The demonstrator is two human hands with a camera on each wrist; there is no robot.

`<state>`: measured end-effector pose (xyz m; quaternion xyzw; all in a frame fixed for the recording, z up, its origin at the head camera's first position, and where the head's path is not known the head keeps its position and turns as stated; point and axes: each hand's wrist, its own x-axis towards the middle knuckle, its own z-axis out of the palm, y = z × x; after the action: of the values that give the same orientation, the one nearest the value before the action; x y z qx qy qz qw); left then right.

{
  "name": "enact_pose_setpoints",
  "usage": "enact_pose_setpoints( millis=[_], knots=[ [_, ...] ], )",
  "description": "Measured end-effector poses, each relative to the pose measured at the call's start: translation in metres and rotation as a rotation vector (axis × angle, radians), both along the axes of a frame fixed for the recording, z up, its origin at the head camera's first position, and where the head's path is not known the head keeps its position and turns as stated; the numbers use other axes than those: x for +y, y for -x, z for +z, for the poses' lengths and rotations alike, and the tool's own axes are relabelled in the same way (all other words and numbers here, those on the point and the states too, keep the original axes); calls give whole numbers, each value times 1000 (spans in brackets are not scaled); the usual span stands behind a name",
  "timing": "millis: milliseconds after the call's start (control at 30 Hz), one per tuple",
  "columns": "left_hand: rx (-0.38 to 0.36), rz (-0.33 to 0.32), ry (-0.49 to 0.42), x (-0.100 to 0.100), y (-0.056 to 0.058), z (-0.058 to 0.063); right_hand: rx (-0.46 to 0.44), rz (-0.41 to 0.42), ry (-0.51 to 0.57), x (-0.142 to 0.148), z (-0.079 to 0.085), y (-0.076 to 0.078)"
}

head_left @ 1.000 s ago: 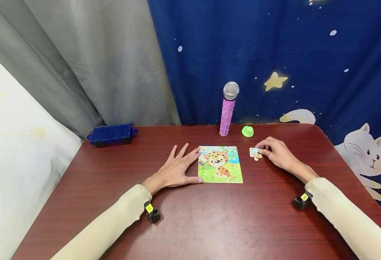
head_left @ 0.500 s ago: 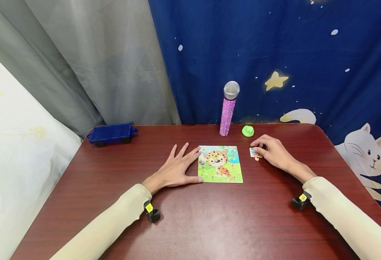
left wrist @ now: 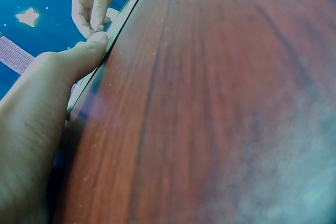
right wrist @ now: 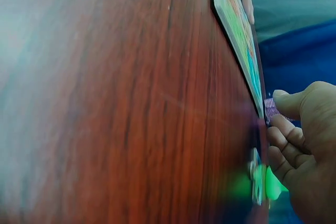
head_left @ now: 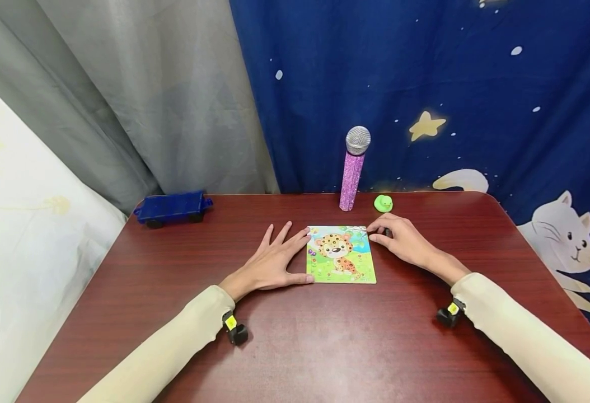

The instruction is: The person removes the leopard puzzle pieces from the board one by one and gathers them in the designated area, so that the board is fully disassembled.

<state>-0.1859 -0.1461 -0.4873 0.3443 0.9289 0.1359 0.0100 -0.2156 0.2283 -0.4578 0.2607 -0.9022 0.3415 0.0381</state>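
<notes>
A square leopard puzzle board [head_left: 342, 268] lies on the table in the head view. My left hand [head_left: 272, 267] rests with spread, straight fingers at its left side, index finger and thumb on the edge. My right hand [head_left: 403, 240] is at the board's upper right corner, fingers bent. In the right wrist view a gap shows between thumb and index finger of this hand [right wrist: 315, 135], with nothing seen between them. Loose puzzle pieces [right wrist: 255, 177] lie below the right fingers there; in the head view the hand hides them.
Behind the board stands a microphone [head_left: 352, 176] with a glittery purple handle, and a green rubber duck [head_left: 383, 203] is to its right. A blue toy wagon [head_left: 174, 207] sits at the back left of the brown table [head_left: 295, 341]. Curtains hang behind.
My right hand has moved left from the loose puzzle pieces to the board's upper right corner, covering the pieces in the head view. The left hand has stayed in place.
</notes>
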Motion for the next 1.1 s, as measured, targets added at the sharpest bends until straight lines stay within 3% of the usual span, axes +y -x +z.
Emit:
enact_pose_setpoints(
  millis=[367,733,1100],
  knots=[
    [-4,0,-5,0,0,0,1,56,28,-23,1,2],
    [1,2,4,-1,1,-1,-83,82,29,-42,5,2],
    [-1,6,8,0,1,-1,-91,95,22,-53,4,8]
  ],
)
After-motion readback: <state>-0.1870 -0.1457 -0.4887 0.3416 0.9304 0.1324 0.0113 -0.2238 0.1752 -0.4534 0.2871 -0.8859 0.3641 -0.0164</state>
